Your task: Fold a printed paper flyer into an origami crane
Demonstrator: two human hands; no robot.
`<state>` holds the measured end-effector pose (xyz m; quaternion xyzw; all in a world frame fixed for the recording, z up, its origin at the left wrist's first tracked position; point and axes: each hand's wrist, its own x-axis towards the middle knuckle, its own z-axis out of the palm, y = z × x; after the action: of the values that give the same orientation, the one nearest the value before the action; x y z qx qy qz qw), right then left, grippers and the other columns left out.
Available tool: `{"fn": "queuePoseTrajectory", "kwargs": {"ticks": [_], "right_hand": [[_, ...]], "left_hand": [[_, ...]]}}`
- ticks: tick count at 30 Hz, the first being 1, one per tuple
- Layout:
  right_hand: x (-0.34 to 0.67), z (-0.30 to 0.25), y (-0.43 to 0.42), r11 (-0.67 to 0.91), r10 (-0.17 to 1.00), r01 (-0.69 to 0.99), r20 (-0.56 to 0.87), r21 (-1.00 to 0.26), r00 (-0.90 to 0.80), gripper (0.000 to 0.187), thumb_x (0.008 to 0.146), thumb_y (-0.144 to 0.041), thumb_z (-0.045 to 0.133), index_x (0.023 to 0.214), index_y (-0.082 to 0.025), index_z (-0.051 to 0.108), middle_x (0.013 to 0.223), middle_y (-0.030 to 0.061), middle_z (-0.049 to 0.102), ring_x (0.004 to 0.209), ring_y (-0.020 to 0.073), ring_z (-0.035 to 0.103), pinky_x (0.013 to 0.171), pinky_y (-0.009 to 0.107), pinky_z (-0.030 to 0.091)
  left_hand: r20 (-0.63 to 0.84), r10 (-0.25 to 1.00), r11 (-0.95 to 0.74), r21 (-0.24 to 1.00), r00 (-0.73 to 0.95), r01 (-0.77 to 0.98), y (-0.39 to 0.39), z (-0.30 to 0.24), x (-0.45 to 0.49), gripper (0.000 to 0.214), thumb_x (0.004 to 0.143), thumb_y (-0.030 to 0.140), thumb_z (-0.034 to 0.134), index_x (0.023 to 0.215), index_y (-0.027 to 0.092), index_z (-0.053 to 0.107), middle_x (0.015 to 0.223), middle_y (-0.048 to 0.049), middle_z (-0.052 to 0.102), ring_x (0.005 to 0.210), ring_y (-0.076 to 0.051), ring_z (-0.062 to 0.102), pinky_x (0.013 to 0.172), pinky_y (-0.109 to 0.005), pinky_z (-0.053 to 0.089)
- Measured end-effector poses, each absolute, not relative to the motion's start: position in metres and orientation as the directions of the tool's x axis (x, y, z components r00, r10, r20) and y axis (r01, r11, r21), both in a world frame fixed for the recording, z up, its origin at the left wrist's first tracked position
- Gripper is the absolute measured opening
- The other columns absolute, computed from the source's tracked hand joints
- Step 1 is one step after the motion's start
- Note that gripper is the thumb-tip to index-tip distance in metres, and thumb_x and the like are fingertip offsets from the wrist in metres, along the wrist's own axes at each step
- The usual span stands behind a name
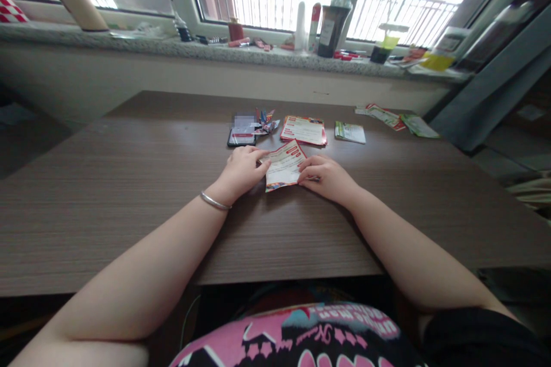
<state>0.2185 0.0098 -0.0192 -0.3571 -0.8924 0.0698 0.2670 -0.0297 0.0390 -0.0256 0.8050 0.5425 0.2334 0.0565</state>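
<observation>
A printed paper sheet, white with red labels and a colourful lower edge, lies between my two hands, slightly bent and turned at an angle. On its left edge my left hand, with a silver bangle at the wrist, closes thumb and fingers. The right edge is pinched by the fingers of my right hand. Just beyond the sheet is a stack of similar printed sheets. A folded paper figure with pointed tips stands beside a phone, in front of my left hand.
A smaller pile of green-and-white papers lies right of the stack. More loose leaflets rest at the table's far right. Behind the wooden table, a stone windowsill holds a dark cup, bottles and small items.
</observation>
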Motion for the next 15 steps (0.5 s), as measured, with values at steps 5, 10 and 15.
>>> {"fn": "queuePoseTrajectory", "kwargs": {"ticks": [5, 10, 15], "right_hand": [[0.218, -0.019, 0.011, 0.732, 0.678, 0.601, 0.421, -0.32, -0.602, 0.006, 0.081, -0.021, 0.069, 0.078, -0.024, 0.074, 0.098, 0.0038, 0.071, 0.094, 0.0191, 0.063, 0.088, 0.037, 0.047], [0.217, -0.02, 0.011, 0.69, 0.724, 0.622, 0.385, -0.371, -0.573, 0.006, 0.081, -0.02, 0.068, 0.078, -0.023, 0.073, 0.097, 0.0044, 0.07, 0.094, 0.019, 0.063, 0.088, 0.037, 0.049], [0.217, -0.023, 0.012, 0.666, 0.741, 0.652, 0.42, -0.361, -0.524, 0.004, 0.079, -0.021, 0.07, 0.076, -0.023, 0.072, 0.1, 0.005, 0.069, 0.098, 0.0208, 0.061, 0.093, 0.042, 0.048]], "left_hand": [[0.262, 0.915, -0.379, 0.298, 0.307, 0.876, 0.035, -0.024, -0.027, 0.047, 0.089, 0.046, 0.047, 0.122, 0.02, 0.066, 0.122, -0.0138, 0.062, 0.118, -0.033, 0.049, 0.102, -0.051, 0.039], [0.193, 0.91, -0.407, 0.241, 0.367, 0.881, 0.029, -0.021, -0.022, 0.06, 0.081, 0.047, 0.054, 0.135, 0.02, 0.054, 0.131, -0.0135, 0.056, 0.122, -0.034, 0.047, 0.106, -0.051, 0.034], [0.162, 0.917, -0.394, 0.246, 0.364, 0.886, 0.027, -0.021, -0.02, 0.063, 0.079, 0.042, 0.055, 0.138, 0.02, 0.051, 0.133, -0.0152, 0.054, 0.124, -0.036, 0.046, 0.107, -0.054, 0.033]]}}
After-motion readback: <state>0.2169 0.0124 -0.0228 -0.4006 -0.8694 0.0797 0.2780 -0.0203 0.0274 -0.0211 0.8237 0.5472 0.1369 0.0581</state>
